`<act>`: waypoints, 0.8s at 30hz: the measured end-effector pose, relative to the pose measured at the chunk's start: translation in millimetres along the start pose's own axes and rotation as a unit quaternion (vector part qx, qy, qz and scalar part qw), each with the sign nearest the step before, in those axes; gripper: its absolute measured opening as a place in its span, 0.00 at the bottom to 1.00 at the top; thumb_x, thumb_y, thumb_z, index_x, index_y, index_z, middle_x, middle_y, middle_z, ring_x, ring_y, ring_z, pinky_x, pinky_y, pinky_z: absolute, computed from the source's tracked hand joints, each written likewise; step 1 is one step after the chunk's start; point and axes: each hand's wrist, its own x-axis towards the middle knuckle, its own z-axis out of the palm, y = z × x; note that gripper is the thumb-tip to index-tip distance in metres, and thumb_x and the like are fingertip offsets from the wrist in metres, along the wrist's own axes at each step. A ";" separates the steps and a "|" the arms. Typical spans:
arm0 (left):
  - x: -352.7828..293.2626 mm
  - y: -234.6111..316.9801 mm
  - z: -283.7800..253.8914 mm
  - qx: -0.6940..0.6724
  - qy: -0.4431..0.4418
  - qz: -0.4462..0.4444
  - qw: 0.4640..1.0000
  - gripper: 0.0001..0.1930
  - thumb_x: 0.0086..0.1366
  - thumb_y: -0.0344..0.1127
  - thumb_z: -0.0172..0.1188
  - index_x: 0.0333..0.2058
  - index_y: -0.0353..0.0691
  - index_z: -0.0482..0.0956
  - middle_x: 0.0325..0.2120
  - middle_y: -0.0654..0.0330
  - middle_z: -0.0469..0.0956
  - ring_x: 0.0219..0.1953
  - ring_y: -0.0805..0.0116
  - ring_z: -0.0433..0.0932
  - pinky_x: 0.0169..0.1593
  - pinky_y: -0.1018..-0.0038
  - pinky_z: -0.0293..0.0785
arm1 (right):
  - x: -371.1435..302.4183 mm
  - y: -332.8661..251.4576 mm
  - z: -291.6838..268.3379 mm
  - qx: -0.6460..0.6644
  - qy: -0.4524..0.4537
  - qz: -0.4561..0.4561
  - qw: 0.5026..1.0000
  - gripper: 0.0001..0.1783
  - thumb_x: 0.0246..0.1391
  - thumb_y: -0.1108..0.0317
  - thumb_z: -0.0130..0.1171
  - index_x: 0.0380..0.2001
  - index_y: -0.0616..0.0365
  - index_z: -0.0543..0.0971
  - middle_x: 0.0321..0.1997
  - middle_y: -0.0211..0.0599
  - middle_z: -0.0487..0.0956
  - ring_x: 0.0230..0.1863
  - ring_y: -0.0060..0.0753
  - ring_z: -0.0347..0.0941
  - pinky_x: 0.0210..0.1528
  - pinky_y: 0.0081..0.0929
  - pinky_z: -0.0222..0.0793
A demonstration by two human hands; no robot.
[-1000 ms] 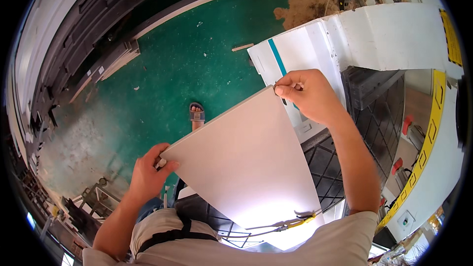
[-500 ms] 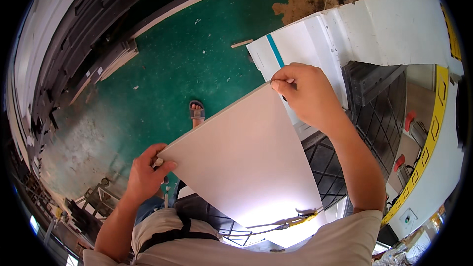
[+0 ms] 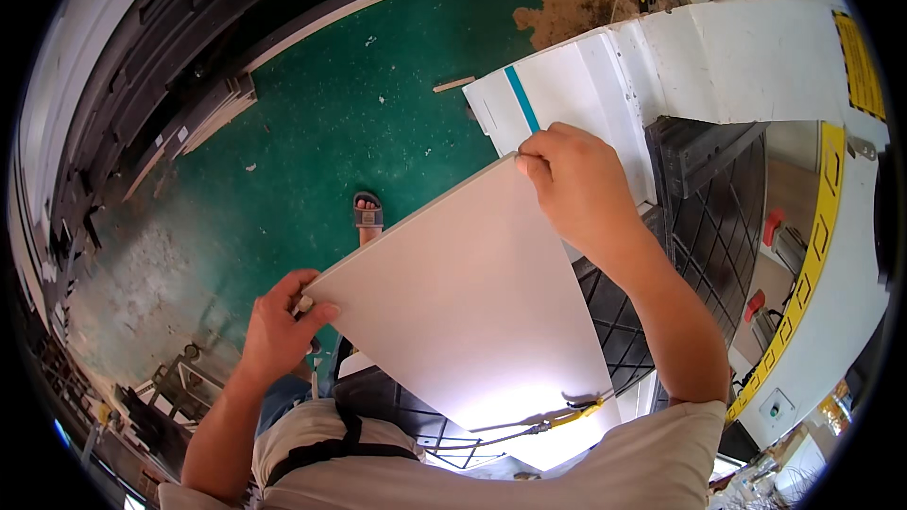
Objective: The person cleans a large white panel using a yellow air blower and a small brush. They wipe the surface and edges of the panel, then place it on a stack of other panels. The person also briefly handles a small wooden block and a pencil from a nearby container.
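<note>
A flat, pale panel [image 3: 453, 293] lies across the middle of the view, held by both hands at its far edge. My left hand [image 3: 281, 326] grips the left corner, thumb on top, with a small pale piece between thumb and fingers. At the upper right corner, my right hand [image 3: 581, 184] pinches the panel between thumb and curled fingers. Over the panel's near end runs a hose with a yellow air blow gun [image 3: 574, 415], touched by neither hand. Bright light falls on that near end. The panel's underside is hidden.
A black grid-topped machine bed [image 3: 614, 307] lies under and beside the panel. To the right stands a white machine frame [image 3: 746, 61] with a yellow strip [image 3: 814, 269] and red-handled clamps [image 3: 773, 225]. Dark boards [image 3: 179, 38] are stacked at far left, beyond the green floor [image 3: 312, 132].
The view has shifted slightly, so the surroundings sit a little further left. Both hands keep their hold on the panel, which has barely moved.
</note>
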 end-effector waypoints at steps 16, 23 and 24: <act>-0.6 -12.5 -1.0 0.004 0.000 0.060 0.998 0.23 0.62 0.38 0.72 0.52 0.32 0.79 0.29 0.60 0.82 0.22 0.79 0.74 0.23 0.76 0.71 | -55.9 1.4 30.5 0.366 0.131 0.148 0.910 0.12 0.69 0.64 0.58 0.45 0.62 0.82 0.39 0.39 0.83 0.39 0.28 0.78 0.42 0.29 0.73; -1.2 -3.5 -2.1 0.004 -0.006 0.033 0.999 0.23 0.63 0.39 0.71 0.52 0.32 0.78 0.30 0.60 0.82 0.21 0.79 0.73 0.22 0.76 0.70 | -59.7 -50.2 77.7 0.145 0.231 -0.029 0.962 0.10 0.57 0.74 0.63 0.43 0.59 0.83 0.36 0.38 0.74 0.38 0.44 0.72 0.43 0.39 0.70; -1.4 -3.3 -2.3 0.008 -0.007 0.037 0.999 0.23 0.63 0.39 0.71 0.52 0.32 0.78 0.30 0.60 0.82 0.23 0.79 0.74 0.24 0.75 0.71 | -59.0 -47.3 79.7 0.103 0.239 -0.060 0.964 0.08 0.57 0.74 0.62 0.41 0.59 0.83 0.35 0.38 0.73 0.38 0.45 0.72 0.42 0.40 0.69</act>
